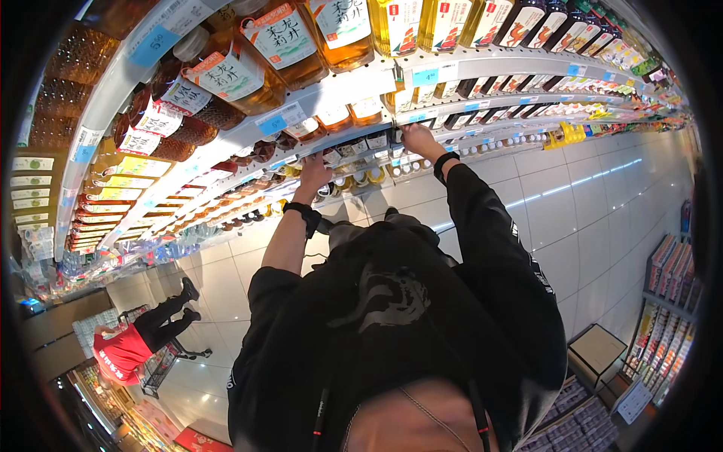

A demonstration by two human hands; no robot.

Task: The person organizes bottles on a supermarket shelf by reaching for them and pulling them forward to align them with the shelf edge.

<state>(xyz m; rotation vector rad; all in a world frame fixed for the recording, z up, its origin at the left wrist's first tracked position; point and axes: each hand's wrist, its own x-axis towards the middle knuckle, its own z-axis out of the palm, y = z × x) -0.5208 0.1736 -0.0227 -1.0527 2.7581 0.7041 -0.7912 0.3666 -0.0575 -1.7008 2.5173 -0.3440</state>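
My left hand [315, 172] reaches to the front edge of a lower shelf [344, 138] of drink bottles, its fingertips at the price-label strip. Dark-labelled bottles [377, 139] stand on the tier just beyond it. My right hand [421, 141] is at the same shelf front, farther right, with fingers curled near the joint between two shelf sections. What either hand grips is hidden by the fingers. Above them, large amber tea bottles [285, 42] with white and orange labels line an upper shelf. A black band sits on each wrist.
Yellow-liquid bottles [398, 28] and dark bottles [519, 25] continue along the upper right. Pale floor tiles [542, 214] lie below. A person in a red top [123, 353] stands by a shopping cart [161, 370] at lower left. A cardboard box [597, 353] is at lower right.
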